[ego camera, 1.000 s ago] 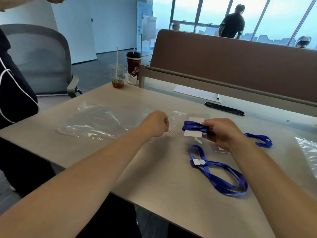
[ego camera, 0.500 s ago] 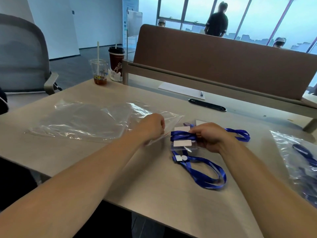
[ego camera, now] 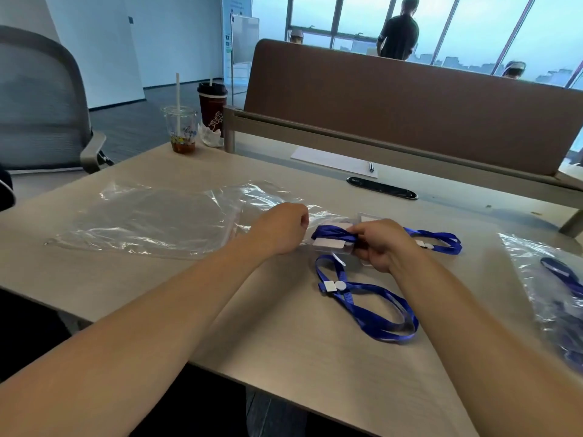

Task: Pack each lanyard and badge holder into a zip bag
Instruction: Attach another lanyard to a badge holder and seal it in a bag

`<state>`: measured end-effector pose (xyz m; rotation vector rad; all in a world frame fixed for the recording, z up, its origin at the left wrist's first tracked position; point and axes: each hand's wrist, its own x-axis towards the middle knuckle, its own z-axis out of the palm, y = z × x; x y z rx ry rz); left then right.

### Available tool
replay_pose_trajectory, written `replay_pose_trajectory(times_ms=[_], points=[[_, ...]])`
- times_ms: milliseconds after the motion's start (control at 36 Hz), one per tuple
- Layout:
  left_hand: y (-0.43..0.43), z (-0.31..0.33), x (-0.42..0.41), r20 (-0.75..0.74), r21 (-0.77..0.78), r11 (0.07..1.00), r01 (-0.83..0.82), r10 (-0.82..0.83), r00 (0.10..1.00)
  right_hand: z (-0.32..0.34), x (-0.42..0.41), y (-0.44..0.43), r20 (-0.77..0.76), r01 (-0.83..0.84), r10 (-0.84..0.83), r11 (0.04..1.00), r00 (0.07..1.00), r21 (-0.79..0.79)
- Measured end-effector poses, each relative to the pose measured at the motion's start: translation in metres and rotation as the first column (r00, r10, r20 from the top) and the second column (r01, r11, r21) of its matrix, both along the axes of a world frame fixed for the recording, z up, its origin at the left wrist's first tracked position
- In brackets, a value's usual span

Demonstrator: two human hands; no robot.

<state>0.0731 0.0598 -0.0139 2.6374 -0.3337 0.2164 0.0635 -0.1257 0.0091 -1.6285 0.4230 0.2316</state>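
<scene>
My right hand (ego camera: 383,244) pinches a clear badge holder with a white card (ego camera: 329,245), a blue lanyard (ego camera: 334,233) wound round it. My left hand (ego camera: 282,227) grips the mouth edge of a clear zip bag (ego camera: 176,220) that lies flat on the table to the left. The holder's left end sits right at the bag's mouth. A second blue lanyard (ego camera: 375,310) with a white clip lies loose in front of my right hand. A third blue lanyard (ego camera: 441,239) with another holder lies behind it.
A packed zip bag (ego camera: 549,285) with a blue lanyard inside lies at the right edge of the table (ego camera: 284,357). Two drink cups (ego camera: 179,127) stand at the far left corner. A brown divider panel (ego camera: 410,105) runs along the back. A grey chair (ego camera: 41,99) is at left.
My right hand has carried the wrapped holder leftward, up to the bag's mouth. My left hand has kept its grip on the bag edge. The view shifted to the right.
</scene>
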Motion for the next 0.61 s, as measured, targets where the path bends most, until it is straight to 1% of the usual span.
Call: replay_pose_trajectory(times_ms=[139, 250, 389, 500, 556, 611], points=[[-0.0016, 0.0004, -0.0014, 0.02, -0.112, 0.994, -0.019, 0.021, 1.0, -0.0012, -0.0009, 0.0025, 0.025, 0.063, -0.064, 0.997, 0.998, 0.049], [-0.001, 0.0014, -0.0021, -0.011, -0.153, 0.988, -0.025, 0.024, 1.0, -0.0038, 0.0003, 0.0034, 0.013, 0.069, -0.069, 0.997, 0.998, 0.032], [-0.001, 0.003, -0.001, -0.042, -0.227, 0.973, -0.036, 0.027, 0.999, -0.007, 0.0034, 0.0027, -0.003, 0.083, -0.083, 0.996, 0.997, -0.037], [-0.001, 0.0054, -0.0003, -0.077, -0.3, 0.954, -0.031, 0.008, 0.997, -0.0081, 0.0038, 0.002, -0.02, 0.054, -0.057, 0.99, 0.998, -0.129], [-0.0008, 0.0069, 0.0003, -0.106, -0.338, 0.94, -0.045, 0.01, 0.994, -0.0088, 0.0046, 0.0012, -0.023, 0.035, -0.041, 0.979, 0.999, -0.2], [-0.0012, 0.0072, 0.0007, -0.12, -0.354, 0.934, -0.051, 0.008, 0.993, -0.009, 0.0047, 0.0007, -0.027, 0.025, -0.032, 0.971, 0.999, -0.238]])
